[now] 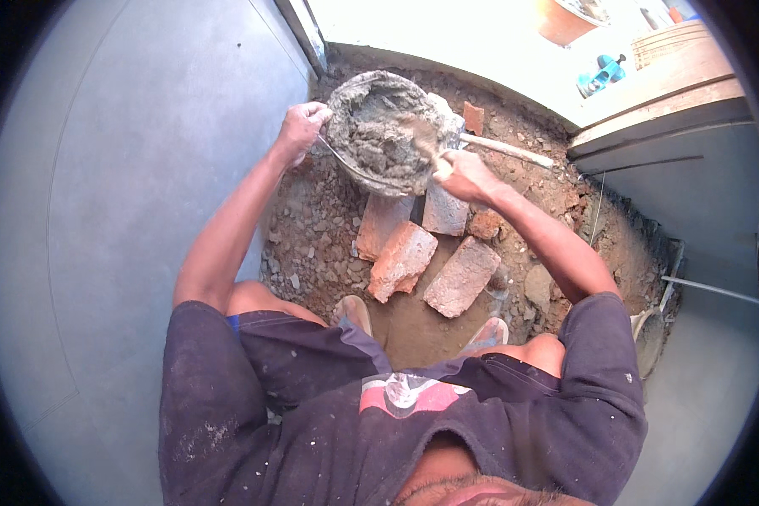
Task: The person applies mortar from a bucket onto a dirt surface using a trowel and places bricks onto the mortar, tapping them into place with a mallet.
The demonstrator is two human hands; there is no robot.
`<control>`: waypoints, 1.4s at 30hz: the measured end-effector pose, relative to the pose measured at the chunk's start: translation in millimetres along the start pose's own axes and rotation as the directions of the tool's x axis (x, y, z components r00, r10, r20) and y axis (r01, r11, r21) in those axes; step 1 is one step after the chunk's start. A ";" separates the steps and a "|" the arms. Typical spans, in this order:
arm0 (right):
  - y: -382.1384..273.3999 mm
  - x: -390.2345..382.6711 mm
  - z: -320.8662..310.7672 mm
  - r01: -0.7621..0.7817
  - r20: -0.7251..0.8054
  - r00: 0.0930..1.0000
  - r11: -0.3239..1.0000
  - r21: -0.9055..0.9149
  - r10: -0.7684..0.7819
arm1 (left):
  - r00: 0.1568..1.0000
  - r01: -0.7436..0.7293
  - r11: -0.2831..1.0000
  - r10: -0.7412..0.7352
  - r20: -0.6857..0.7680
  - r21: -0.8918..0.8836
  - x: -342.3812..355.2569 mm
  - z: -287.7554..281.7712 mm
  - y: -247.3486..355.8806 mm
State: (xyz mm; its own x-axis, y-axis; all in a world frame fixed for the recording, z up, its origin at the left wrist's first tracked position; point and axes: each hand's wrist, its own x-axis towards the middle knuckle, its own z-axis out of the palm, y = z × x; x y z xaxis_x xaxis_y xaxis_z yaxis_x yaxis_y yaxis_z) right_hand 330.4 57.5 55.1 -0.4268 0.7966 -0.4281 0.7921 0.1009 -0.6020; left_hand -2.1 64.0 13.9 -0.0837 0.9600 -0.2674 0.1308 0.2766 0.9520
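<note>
A round bucket point(351, 174), caked in grey and filled with wet mortar point(379, 126), is above the bricks in front of me. My left hand point(302, 131) is closed on its left rim, where a thin wire handle runs down along the side. At the right rim my right hand point(465, 176) is closed round what looks like a trowel point(424, 133); its brownish blade is smeared by motion over the mortar. Below the bucket lie several bricks, among them a broken reddish one point(402, 260) and a rough one point(462, 277) nearer my feet.
A wooden handle point(510, 150) sticks out right of the bucket, its head hidden. Rubble and soil point(312, 219) cover the ground between a grey wall point(143, 169) and a panel point(683, 177). Beyond a pale ledge stand an orange tub point(562, 24) and a teal tool point(601, 76).
</note>
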 end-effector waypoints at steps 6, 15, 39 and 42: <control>-10.9 26.0 46.1 -0.034 0.184 0.983 0.963 0.268 -0.016 | 0.999 0.025 0.999 -0.026 -0.046 -0.024 3.4 3.6 -6.2; -1.3 -3.7 18.7 0.035 0.126 0.988 0.926 0.376 -0.089 | 0.999 0.045 0.999 -0.045 -0.020 0.010 -2.2 -2.0 2.9; 208.3 -277.2 -94.6 -0.028 -0.592 0.576 0.737 0.675 0.564 | 0.962 0.271 0.963 -0.270 -0.045 0.002 29.8 -64.9 -47.1; 280.2 -262.1 -86.2 -0.293 -0.801 0.350 0.869 0.399 0.486 | 0.948 0.309 0.951 -0.310 -0.067 -0.036 28.2 -58.7 -47.3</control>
State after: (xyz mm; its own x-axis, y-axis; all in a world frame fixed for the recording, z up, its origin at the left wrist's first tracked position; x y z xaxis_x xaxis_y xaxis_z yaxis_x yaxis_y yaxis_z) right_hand 701.9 -71.6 56.7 0.5851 0.8050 0.0978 0.6391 -0.3835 -0.6667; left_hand -68.7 75.4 -29.9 -0.1860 0.8215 -0.5390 0.0634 0.5575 0.8277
